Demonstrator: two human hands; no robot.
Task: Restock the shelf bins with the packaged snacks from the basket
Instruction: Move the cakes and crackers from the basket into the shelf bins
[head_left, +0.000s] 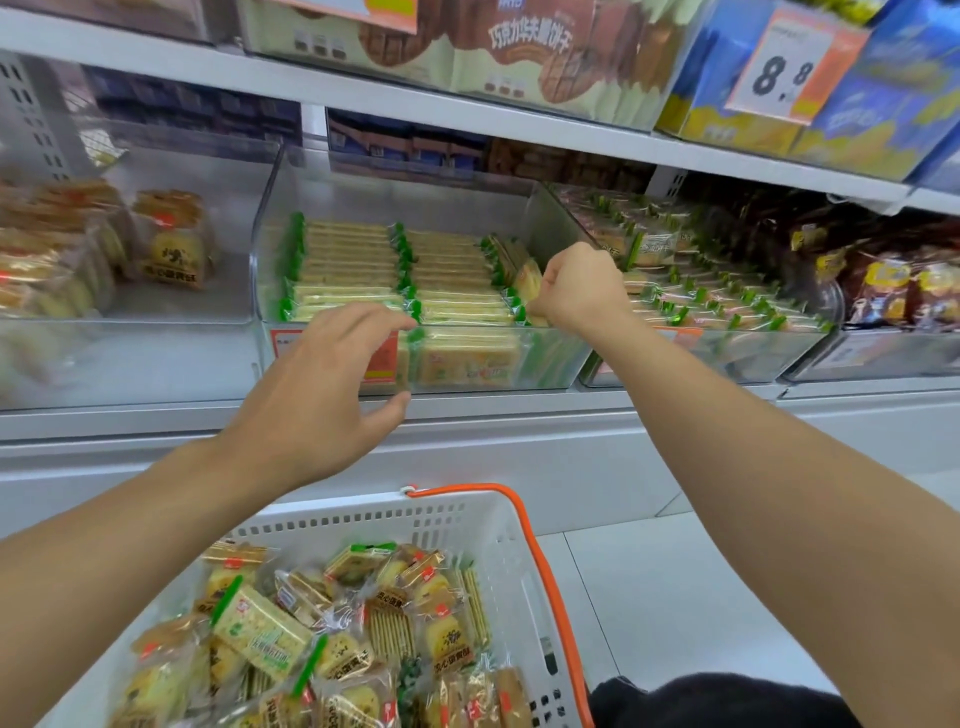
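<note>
A white metal shop shelf (467, 421) runs across the view, carrying a row of clear plastic bins under an upper shelf of boxed biscuits. At far left, a clear bin (156, 332) holds round yellow pastries (174, 244) in clear wrappers with orange-brown ends, stacked at its left side and one standing apart toward the back.

The left hand (322, 395) hovers in front of the middle bin (540, 358), fingers spread and lightly bent, thumb out, holding nothing; its fingertips are just at the bin's front wall near an orange price label (382, 358). Inside that bin, flat cracker packs (353, 270) lie packed on edge in neat rows: pale yellow squares in clear wrap with bright green crimped ends.

The right hand (579, 291) is over the right end of the same bin, fingers curled downward into a fist among the packs; whether it pinches a pack I cannot tell. To its right another clear bin (717, 358) holds similar green-ended packs, then dark-wrapped snacks. A price tag (789, 67) reading 8.8 hangs from the upper shelf.

Below, a white basket (498, 530) with an orange handle (540, 561) holds a loose jumble of snacks: a green-ended cracker pack (260, 634) lying flat, and round yellow pastries.
</note>
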